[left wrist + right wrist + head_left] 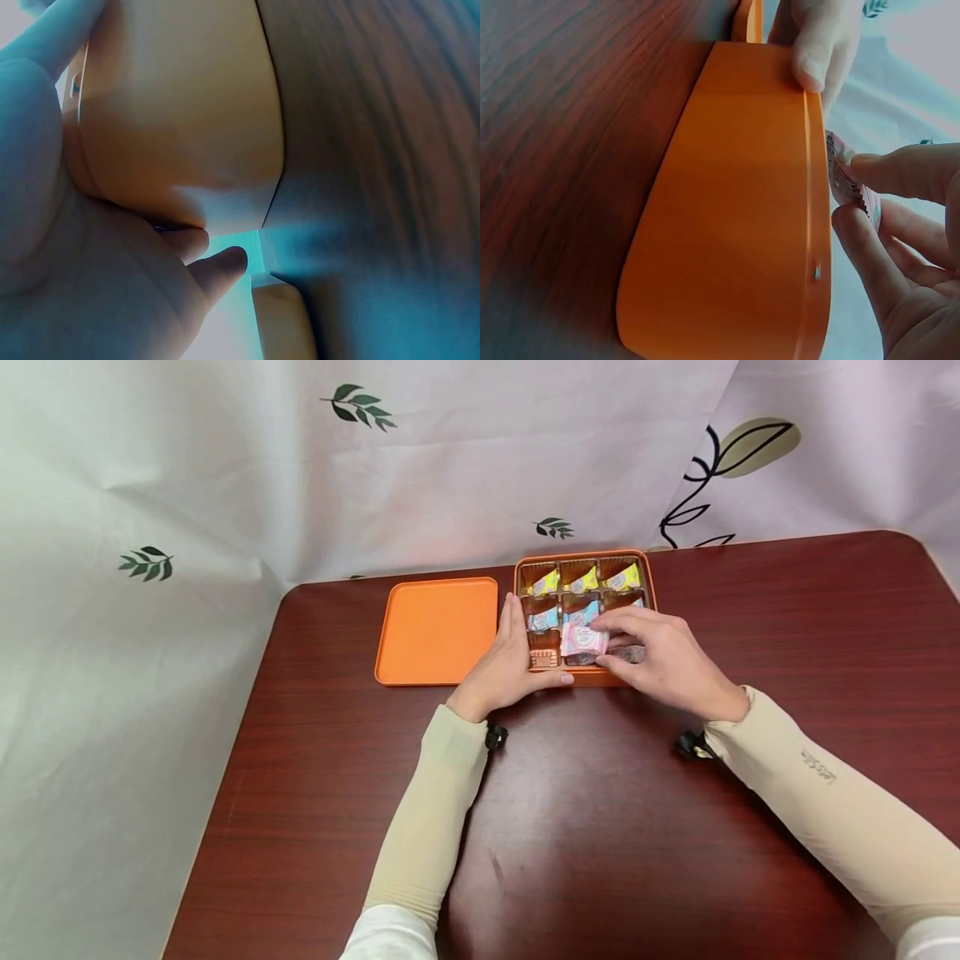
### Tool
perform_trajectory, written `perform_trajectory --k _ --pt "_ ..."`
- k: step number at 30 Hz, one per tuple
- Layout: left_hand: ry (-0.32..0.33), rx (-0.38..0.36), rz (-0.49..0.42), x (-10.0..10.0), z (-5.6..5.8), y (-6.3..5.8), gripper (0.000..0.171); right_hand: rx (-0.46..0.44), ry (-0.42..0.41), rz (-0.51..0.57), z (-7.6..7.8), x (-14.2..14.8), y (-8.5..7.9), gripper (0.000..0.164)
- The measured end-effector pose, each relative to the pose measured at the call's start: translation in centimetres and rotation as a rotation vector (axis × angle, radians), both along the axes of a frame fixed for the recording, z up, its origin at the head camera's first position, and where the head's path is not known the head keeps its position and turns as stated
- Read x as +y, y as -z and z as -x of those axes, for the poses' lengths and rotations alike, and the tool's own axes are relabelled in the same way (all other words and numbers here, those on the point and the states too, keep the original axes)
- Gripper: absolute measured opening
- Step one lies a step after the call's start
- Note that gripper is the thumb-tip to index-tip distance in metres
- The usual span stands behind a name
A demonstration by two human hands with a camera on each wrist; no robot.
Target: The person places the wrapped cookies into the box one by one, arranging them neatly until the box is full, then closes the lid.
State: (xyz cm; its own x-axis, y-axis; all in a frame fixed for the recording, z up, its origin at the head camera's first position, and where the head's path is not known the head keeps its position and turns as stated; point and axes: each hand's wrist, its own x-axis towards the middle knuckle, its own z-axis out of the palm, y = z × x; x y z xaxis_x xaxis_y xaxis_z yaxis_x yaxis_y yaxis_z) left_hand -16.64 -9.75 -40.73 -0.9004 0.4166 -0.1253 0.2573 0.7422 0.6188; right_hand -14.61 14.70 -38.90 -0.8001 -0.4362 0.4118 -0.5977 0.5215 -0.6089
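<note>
An orange box [648, 581] with a brown divided tray inside stands near the table's back edge. Yellow wrapped candies [583, 578] fill its back row, and blue ones [543, 619] sit in the middle row. My right hand [667, 656] pinches a pink wrapped candy [583, 639] between thumb and fingers over the front middle compartment. From the right wrist view, that candy [847, 176] shows just above the box's rim. My left hand [506, 664] rests at the front left corner, fingers straight along the side and thumb along the front. My right hand partly hides the front right compartment.
Left of the box, an orange lid [437, 631] lies flat on the dark red-brown table [585, 827]. A pale curtain [450, 468] with leaf prints hangs right behind the table. Black straps [495, 737] are worn at both wrists.
</note>
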Motion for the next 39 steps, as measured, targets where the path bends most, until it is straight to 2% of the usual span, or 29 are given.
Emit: perform_trajectory --k 10,18,26,33,39 --pt "0.009 0.004 0.015 -0.1 0.2 0.2 0.134 0.06 -0.022 -0.045 0.4 -1.4 0.1 0.038" --pt "0.017 0.008 0.017 -0.1 0.2 0.1 0.134 0.026 -0.043 -0.057 0.6 -2.1 0.2 0.037" --pt "0.02 -0.001 0.018 -0.1 0.2 -0.1 0.134 0.056 -0.061 -0.06 1.0 -2.9 0.4 0.035" --pt "0.029 0.01 0.011 -0.2 0.1 0.0 0.134 0.053 -0.132 -0.085 1.0 -3.7 0.5 0.031" --pt "0.034 0.007 -0.011 -0.4 0.1 0.1 0.132 0.062 -0.153 -0.1 1.1 -4.2 0.4 0.03"
